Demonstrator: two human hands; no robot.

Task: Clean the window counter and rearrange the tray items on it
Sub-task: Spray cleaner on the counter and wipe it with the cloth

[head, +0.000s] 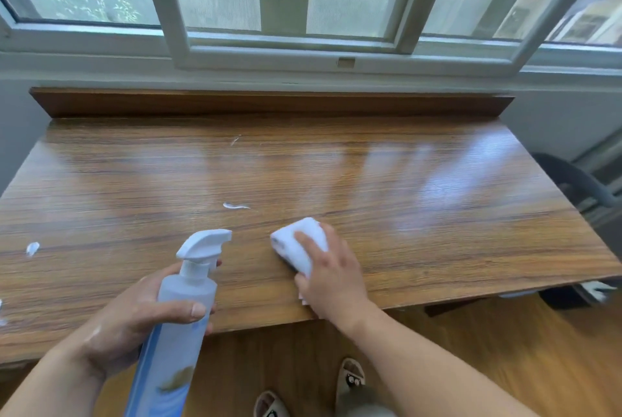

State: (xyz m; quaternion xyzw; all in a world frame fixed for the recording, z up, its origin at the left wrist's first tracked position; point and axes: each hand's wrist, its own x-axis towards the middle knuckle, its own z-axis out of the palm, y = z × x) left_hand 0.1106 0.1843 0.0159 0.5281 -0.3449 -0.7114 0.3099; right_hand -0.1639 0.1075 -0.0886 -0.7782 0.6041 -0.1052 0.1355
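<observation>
Left hand (134,322) wrapped round spray bottle (181,309); right hand (331,277) presses cloth (298,245) on counter (404,197).

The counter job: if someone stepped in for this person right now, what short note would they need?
Left hand: gripping the spray bottle above the counter's near edge, nozzle pointing away.
Right hand: pressing a folded white cloth flat on the wooden counter, near the front edge.
Done: foam has been sprayed; white blobs sit mid-counter, further back and at the left.
Left: wipe up those blobs and the rest of the surface. No tray or tray items are in view, so rearranging has yet to happen.
</observation>
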